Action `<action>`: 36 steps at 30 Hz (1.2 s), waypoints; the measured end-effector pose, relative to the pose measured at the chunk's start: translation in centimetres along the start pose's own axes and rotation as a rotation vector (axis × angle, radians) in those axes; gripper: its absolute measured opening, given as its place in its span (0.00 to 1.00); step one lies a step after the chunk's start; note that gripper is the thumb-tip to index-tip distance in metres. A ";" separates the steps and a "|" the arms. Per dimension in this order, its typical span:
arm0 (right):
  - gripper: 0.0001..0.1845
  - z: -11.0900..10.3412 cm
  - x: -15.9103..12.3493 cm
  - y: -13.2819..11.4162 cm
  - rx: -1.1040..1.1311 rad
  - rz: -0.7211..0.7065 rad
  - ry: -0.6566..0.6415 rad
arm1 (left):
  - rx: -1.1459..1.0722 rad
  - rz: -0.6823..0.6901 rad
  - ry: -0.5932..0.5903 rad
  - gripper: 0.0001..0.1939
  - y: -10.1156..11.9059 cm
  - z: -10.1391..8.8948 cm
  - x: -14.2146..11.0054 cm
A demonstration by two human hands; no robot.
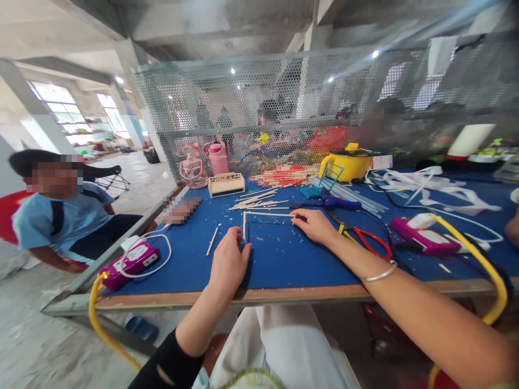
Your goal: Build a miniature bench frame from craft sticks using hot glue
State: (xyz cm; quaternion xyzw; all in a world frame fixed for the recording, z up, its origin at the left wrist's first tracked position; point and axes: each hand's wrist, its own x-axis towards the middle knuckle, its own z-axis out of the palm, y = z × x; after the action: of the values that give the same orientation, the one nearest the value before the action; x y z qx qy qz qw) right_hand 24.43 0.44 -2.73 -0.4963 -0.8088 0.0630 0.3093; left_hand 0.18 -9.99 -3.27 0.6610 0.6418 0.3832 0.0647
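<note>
I look out through a single camera worn on my head, facing forward and tilted down across the counter [284,270]. It sits above my lap [284,346], which fills the near edge, and close enough that my left hand [229,256] and right hand [314,224] both fall near the middle. The view is wide, reaching the seated person [67,216] at left, the mesh partition [235,81] at the far side, and the ceiling [227,24].

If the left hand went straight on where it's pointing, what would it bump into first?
Past the L of thin sticks it touches, the left hand would probably meet the loose sticks lying beyond, though depth is hard to judge.
</note>
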 end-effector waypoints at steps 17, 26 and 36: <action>0.17 -0.8 3.0 -5.1 -0.096 -0.283 0.012 | -0.027 0.002 0.049 0.13 -0.3 0.1 0.1; 0.17 5.0 7.0 -9.0 -0.021 -0.311 -0.183 | -0.038 -0.007 0.095 0.06 -0.3 0.1 0.5; 0.16 5.9 6.8 -7.9 0.012 -0.271 -0.158 | -0.059 -0.035 0.165 0.08 -0.7 0.2 0.4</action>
State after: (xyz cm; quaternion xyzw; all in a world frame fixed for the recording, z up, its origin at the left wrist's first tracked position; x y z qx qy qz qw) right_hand 12.93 3.44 -1.24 -0.3744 -0.8897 0.0644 0.2533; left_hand -0.27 -9.46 -3.67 0.6139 0.6448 0.4538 0.0376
